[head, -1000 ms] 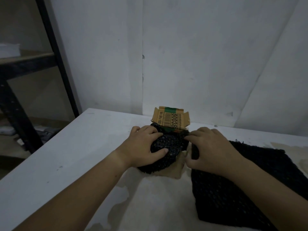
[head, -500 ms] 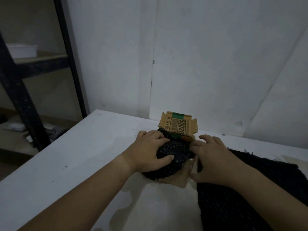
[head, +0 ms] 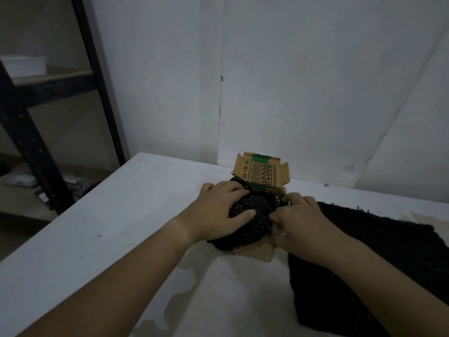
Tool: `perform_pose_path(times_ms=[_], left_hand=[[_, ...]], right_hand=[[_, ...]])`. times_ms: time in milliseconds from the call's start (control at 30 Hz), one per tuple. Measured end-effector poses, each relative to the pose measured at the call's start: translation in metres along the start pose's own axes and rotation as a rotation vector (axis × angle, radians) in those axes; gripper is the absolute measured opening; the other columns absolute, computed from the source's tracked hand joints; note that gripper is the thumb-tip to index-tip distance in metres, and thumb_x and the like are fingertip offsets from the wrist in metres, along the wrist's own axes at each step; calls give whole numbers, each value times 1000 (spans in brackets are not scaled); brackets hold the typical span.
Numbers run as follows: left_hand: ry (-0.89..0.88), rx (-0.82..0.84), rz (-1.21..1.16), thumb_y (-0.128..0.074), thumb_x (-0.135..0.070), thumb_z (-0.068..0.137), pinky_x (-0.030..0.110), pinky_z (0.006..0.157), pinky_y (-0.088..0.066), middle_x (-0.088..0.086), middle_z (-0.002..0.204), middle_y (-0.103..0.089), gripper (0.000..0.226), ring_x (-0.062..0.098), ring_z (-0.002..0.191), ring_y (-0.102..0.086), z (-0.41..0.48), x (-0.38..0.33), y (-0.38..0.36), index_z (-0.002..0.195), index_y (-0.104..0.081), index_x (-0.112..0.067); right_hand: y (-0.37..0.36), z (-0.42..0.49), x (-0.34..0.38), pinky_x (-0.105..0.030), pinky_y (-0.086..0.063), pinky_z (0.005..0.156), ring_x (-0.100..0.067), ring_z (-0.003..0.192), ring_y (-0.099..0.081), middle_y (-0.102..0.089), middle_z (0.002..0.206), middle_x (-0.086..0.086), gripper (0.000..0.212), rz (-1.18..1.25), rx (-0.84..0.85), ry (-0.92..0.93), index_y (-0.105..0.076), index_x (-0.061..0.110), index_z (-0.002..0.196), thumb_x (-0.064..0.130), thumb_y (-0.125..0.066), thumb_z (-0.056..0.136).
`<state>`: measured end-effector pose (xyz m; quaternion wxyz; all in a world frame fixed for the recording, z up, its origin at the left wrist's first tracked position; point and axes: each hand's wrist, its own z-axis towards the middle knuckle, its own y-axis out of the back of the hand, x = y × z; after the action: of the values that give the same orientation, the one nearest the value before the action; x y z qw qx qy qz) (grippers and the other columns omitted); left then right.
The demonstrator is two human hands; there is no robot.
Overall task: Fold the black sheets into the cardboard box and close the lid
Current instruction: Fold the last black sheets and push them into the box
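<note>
A small cardboard box [head: 263, 252] lies on the white table, its lid [head: 262, 172] standing up at the back with a barcode and green stripes. A bundle of black sheet [head: 252, 224] bulges out of the box. My left hand [head: 218, 211] grips the bundle from the left, thumb on top and fingers curled over its far side. My right hand [head: 301, 222] presses against the bundle's right side with curled fingers. The box's interior is hidden under the bundle.
More black sheet [head: 379, 259] lies flat on the table [head: 97, 227] to the right, under my right forearm. A white wall stands close behind the box. A dark metal shelf rack [head: 36, 132] stands off the table's left edge.
Both hands have stayed on the bundle. My right hand has moved in closer against its right side. The camera has tilted a little.
</note>
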<state>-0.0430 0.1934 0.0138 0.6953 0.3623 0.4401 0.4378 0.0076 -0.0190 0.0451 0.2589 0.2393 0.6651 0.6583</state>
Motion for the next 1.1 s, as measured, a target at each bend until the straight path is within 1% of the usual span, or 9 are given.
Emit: perform_pose_path(times_ms=[67, 133, 233, 300, 467, 567, 733, 933, 1100], left_hand=[[16, -146, -75, -49, -69, 88, 35, 116, -24, -12, 153, -33, 71, 5, 142, -26, -12, 1, -2, 147, -38, -31], [213, -229, -267, -56, -76, 79, 27, 112, -28, -16, 155, -27, 82, 1, 140, -26, -30, 3, -9, 146, -29, -36], [586, -52, -694, -68, -71, 73, 30, 99, -45, -13, 152, -35, 92, 8, 128, -48, -52, 7, -17, 144, -16, -43], [641, 25, -813, -75, -62, 71, 29, 90, -51, -11, 141, -49, 95, 7, 114, -59, -55, 8, -17, 144, -18, -43], [540, -49, -745, -80, -24, 81, 41, 83, -58, -4, 114, -63, 64, 9, 89, -67, -52, -2, -19, 130, -40, -33], [476, -212, -743, -77, -15, 84, 31, 69, -56, -8, 95, -67, 37, 9, 76, -65, -54, -5, -17, 108, -53, -32], [292, -500, -550, -72, -16, 88, 14, 65, -49, -18, 87, -67, 23, 3, 83, -65, -38, -21, 2, 92, -57, -34], [154, -302, -297, -64, -24, 93, 11, 86, -42, -11, 106, -61, 10, 1, 101, -55, -12, -25, 5, 100, -72, -23], [171, -188, -243, -56, -26, 99, 22, 91, -43, -7, 113, -45, 21, 10, 109, -47, -16, -22, -3, 105, -74, -17]], right_hand=[[-2, -3, -3, -37, -28, 104, -24, 130, -34, -61, 93, 12, 15, 34, -16, 14, -58, 28, 81, 42, -57, 86], [-9, -10, -5, -39, -30, 109, -23, 131, -36, -57, 89, 15, 19, 112, -87, 37, -60, 27, 83, 45, -63, 83], [-15, -20, -2, -39, -35, 105, -16, 127, -39, -55, 105, 15, 42, 351, -290, 4, -60, 30, 103, 59, -69, 74], [-15, -21, 0, -34, -41, 96, -12, 113, -48, -57, 103, 16, 42, 365, -437, 49, -61, 29, 105, 57, -70, 75], [-12, -9, 5, -25, -45, 73, -2, 80, -51, -58, 81, 18, 12, 340, -467, 69, -63, 29, 88, 38, -70, 84], [-17, -6, 2, -11, -40, 60, 3, 73, -56, -61, 79, 17, 9, 484, -448, 1, -59, 32, 86, 33, -67, 90], [-15, -4, 1, -13, -39, 56, 3, 69, -57, -64, 77, 16, 11, 604, -385, -61, -61, 34, 85, 28, -61, 94], [-2, -7, 3, -25, -35, 62, -4, 72, -52, -54, 75, 15, 32, 321, -240, 32, -57, 35, 74, 63, -44, 85], [-1, 1, 4, -37, -46, 78, -14, 88, -50, -52, 95, 6, 31, 279, -173, 26, -68, 23, 86, 53, -57, 89]])
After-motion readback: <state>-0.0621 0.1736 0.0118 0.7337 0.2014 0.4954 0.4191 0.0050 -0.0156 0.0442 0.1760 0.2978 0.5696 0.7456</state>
